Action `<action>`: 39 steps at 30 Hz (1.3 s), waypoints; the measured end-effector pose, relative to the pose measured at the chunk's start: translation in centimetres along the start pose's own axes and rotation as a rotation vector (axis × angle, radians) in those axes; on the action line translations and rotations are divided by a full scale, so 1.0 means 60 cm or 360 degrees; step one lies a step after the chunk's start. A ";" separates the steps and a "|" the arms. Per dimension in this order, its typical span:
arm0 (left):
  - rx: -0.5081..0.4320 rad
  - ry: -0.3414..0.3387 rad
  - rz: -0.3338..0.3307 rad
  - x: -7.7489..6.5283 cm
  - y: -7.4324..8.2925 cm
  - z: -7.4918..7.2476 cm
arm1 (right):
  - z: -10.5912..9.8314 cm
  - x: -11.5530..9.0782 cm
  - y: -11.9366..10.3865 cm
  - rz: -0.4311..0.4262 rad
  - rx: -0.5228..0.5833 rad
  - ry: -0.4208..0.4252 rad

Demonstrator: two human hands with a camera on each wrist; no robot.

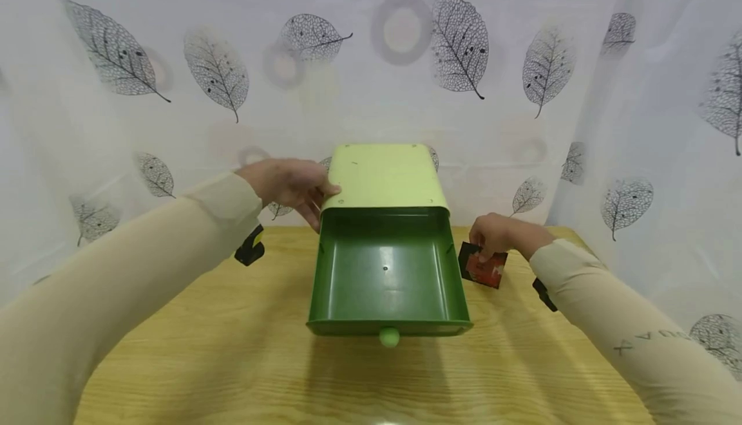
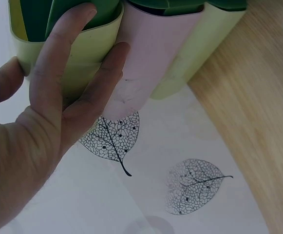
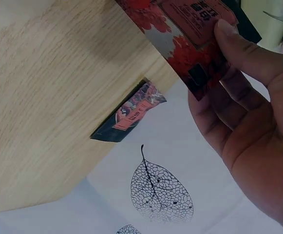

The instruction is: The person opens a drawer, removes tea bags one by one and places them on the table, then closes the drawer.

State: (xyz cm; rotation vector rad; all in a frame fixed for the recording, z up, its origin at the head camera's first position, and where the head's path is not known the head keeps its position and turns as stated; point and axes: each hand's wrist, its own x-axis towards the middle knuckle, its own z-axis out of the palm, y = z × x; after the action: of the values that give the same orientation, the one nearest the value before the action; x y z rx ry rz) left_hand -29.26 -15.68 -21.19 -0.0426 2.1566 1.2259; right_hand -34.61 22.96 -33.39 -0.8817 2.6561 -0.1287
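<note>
A drawer unit with a yellow-green top shell [image 1: 385, 177] stands in the middle of the table. Its dark green drawer [image 1: 385, 293] is pulled far out, a round green knob [image 1: 390, 337] on the front. My left hand [image 1: 292, 183] touches the shell's left front corner with spread, fairly straight fingers, one laid over the shell's edge [image 2: 97, 34]. To the right of the unit, my right hand [image 1: 493, 235] pinches a flat red-and-black packet [image 3: 187, 39] between thumb and fingers, close over the table. A second similar packet [image 3: 131, 114] lies near the table's edge in the right wrist view.
Beneath the top shell, the left wrist view shows a pink shell [image 2: 151, 48] and another yellow-green shell [image 2: 199, 51]. The wooden table [image 1: 232, 348] ends at a white leaf-print curtain [image 1: 371, 109] behind and at the sides.
</note>
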 end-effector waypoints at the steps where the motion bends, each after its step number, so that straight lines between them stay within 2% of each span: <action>1: 0.0000 0.0003 -0.0003 -0.001 0.001 0.000 | 0.004 0.003 0.002 -0.0001 -0.0009 0.0021; 11: -0.0008 -0.0024 0.0009 0.001 0.000 0.004 | 0.048 0.031 0.021 -0.0074 -0.0156 0.0209; 18: -0.0008 -0.0016 0.0014 0.000 0.001 0.000 | 0.067 0.046 0.028 0.0025 -0.0017 0.0200; 22: -0.0004 -0.0004 0.0009 0.000 0.002 0.001 | 0.068 0.044 0.029 0.0029 -0.0024 0.0258; 27: -0.0013 -0.0001 -0.0009 0.002 0.000 0.000 | 0.057 0.027 0.013 -0.0068 -0.0107 0.0392; 31: 0.0008 0.0000 0.0009 0.003 0.000 -0.001 | 0.054 -0.002 -0.009 -0.0068 -0.0139 0.0436; 34: 0.0024 -0.0010 0.0017 0.003 -0.001 -0.001 | 0.068 -0.027 -0.026 -0.0040 -0.0116 0.0396; 39: 0.0033 -0.0023 0.0027 0.003 -0.003 -0.001 | 0.112 -0.068 -0.055 -0.0046 -0.0110 0.0350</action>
State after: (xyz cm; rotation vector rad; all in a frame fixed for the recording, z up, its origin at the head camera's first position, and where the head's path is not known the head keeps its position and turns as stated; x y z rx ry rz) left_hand -29.35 -15.75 -21.38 -0.0062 2.1611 1.2095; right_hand -27.37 22.89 -37.88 -0.9790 2.8667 -0.1495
